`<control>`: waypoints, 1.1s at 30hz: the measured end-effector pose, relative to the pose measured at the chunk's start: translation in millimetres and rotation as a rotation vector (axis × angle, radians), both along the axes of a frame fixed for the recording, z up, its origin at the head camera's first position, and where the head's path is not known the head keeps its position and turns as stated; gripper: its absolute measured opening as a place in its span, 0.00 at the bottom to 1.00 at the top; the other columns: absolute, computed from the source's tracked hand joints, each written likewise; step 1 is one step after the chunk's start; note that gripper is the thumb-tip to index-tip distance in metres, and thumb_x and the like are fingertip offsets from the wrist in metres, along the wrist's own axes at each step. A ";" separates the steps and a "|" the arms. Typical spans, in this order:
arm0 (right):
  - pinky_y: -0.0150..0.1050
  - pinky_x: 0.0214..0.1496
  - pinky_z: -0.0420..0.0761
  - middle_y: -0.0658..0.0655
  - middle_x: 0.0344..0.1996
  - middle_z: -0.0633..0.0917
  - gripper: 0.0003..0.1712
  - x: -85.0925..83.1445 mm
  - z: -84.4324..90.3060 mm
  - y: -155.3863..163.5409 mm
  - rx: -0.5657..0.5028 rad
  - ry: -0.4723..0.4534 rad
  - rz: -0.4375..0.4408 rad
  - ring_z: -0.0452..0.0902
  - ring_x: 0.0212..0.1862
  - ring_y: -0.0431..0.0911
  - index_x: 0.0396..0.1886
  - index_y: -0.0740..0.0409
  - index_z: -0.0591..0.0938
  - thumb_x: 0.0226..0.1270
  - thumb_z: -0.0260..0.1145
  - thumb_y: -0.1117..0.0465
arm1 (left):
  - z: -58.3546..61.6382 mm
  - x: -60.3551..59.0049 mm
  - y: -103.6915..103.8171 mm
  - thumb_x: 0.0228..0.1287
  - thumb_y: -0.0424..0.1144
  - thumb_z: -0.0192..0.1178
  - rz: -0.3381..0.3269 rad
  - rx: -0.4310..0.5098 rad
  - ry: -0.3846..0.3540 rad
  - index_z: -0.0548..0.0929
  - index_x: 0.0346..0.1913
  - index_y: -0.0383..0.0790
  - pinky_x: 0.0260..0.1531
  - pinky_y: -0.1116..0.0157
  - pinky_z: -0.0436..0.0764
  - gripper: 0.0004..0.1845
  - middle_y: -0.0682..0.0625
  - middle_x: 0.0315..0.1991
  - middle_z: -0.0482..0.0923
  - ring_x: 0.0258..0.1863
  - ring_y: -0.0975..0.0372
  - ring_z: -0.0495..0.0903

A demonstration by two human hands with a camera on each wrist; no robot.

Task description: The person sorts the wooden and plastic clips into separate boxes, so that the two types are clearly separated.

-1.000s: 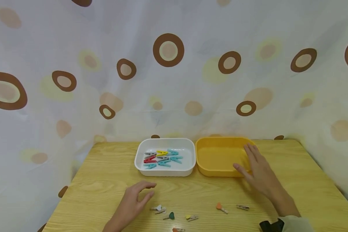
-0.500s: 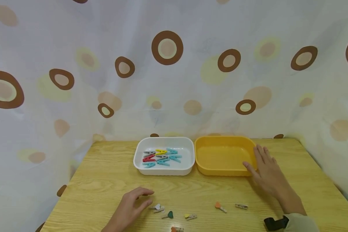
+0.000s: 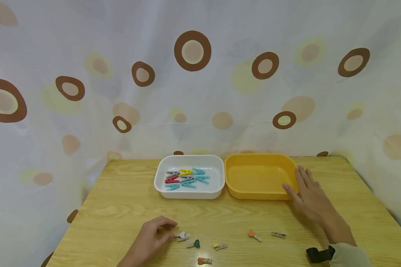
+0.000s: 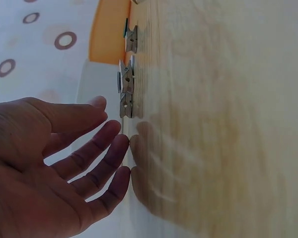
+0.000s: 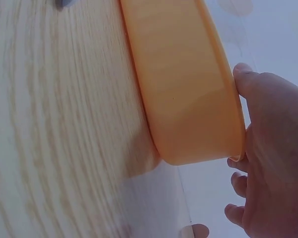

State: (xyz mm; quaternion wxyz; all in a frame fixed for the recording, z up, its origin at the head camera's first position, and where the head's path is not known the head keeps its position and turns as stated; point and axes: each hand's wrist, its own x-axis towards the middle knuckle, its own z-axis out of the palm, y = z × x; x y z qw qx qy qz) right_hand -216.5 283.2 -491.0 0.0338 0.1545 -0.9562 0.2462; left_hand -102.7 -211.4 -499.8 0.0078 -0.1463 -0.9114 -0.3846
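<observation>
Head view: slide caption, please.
Right hand touching yellow tray, left hand beside wooden clothespins; colored clips lie in white tray.

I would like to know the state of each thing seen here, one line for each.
White tray: upright, with pegs inside
Pegs: lying loose, in a group
Yellow tray: upright, beside the white tray
Wooden clips: lying scattered on the table, unheld
Left hand: fingers bent, holding nothing
Right hand: fingers extended, touching the yellow tray
Cloth: hanging behind the table
</observation>
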 end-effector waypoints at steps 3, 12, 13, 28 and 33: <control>0.74 0.73 0.39 0.71 0.80 0.35 0.48 -1.0 -1.3 -0.1 -0.015 0.000 0.007 0.24 0.80 0.65 0.81 0.70 0.36 0.85 0.45 0.42 | -1.5 0.4 0.1 0.61 0.36 0.74 -0.004 0.014 -0.027 0.88 0.43 0.44 0.43 0.64 0.84 0.08 0.57 0.42 0.86 0.42 0.62 0.85; 0.73 0.74 0.38 0.72 0.80 0.36 0.48 -1.6 -2.5 2.3 -0.048 0.011 0.017 0.24 0.80 0.66 0.80 0.73 0.37 0.85 0.46 0.43 | -5.4 -4.2 2.7 0.57 0.30 0.76 -0.007 -0.007 -0.057 0.86 0.38 0.44 0.35 0.68 0.81 0.10 0.57 0.36 0.83 0.34 0.67 0.79; 0.73 0.73 0.38 0.72 0.80 0.36 0.48 -1.4 -2.6 2.4 -0.048 0.010 0.018 0.24 0.80 0.66 0.80 0.72 0.37 0.85 0.46 0.43 | -5.6 -4.7 3.2 0.57 0.29 0.76 -0.008 -0.011 -0.054 0.86 0.37 0.44 0.34 0.68 0.80 0.10 0.57 0.35 0.83 0.34 0.67 0.78; 0.72 0.74 0.38 0.71 0.81 0.35 0.47 0.0 -4.0 2.5 -0.035 0.012 0.017 0.23 0.80 0.63 0.81 0.71 0.36 0.85 0.45 0.44 | -3.7 -7.2 7.1 0.59 0.26 0.73 -0.019 -0.044 -0.013 0.85 0.32 0.46 0.29 0.69 0.79 0.11 0.61 0.29 0.80 0.29 0.72 0.75; 0.72 0.74 0.38 0.71 0.80 0.35 0.47 0.1 -4.7 2.8 -0.041 0.012 0.021 0.23 0.80 0.64 0.80 0.71 0.36 0.85 0.45 0.44 | -2.4 -8.1 8.4 0.60 0.26 0.72 -0.014 -0.023 -0.028 0.84 0.32 0.46 0.29 0.69 0.80 0.11 0.60 0.29 0.79 0.29 0.71 0.75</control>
